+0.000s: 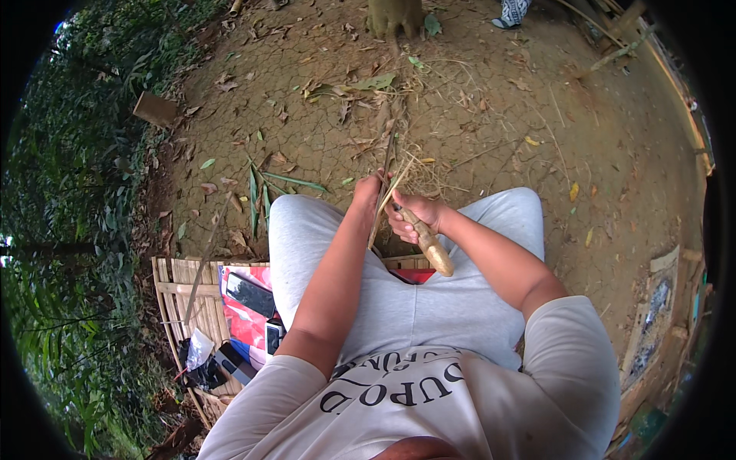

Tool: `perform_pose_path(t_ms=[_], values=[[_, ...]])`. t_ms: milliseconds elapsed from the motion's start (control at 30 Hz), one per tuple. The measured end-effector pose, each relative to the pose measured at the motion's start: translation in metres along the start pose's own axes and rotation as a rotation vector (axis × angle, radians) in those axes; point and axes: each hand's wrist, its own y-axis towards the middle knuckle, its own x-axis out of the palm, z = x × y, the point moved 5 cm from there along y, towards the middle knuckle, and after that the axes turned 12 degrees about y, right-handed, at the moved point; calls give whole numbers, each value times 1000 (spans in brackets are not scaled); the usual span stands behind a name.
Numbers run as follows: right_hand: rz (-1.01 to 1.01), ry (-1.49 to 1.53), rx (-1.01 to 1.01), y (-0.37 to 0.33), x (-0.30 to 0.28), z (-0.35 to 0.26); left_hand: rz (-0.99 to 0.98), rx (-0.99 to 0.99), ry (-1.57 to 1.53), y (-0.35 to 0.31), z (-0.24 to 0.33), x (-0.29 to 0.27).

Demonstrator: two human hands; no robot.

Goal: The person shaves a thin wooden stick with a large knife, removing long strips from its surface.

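Left hand (369, 192) is gripping a thin brown stick (391, 149) ahead of the lap (433, 318), while the right hand (415, 215) is clasping an apparent wooden-handled knife (427, 240) so near that any slip could be nicking the left.

Dark capital letters (401, 392) cross the white shirt (460, 423).

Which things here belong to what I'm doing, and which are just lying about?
In use:
wooden-handled tool, in right hand
thin brown stick, in left hand
pale strip between the hands

Lying about:
black smartphone
plastic bag
long green leaves
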Motion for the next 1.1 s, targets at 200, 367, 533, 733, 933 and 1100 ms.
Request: perform_pose_path(t_ms=[200, 367, 533, 733, 933, 1100], values=[[367, -493, -143, 0, 9, -21, -240, 146, -67, 30, -14, -18], [473, -691, -124, -7, 26, -20, -218, 43, 54, 29, -22, -22], [297, -367, -39, -8, 22, -12, -125, 83, -196, 5, -3, -1], [-191, 147, 138, -5, 27, 7, -135, 88, -89, 17, -11, -10], [102, -313, -60, -3, 48, -3, -218, -20, 199, -8, 12, 6], [249, -296, -159, -9, 39, -20, -145, 36, 85, -5, 5, -3]])
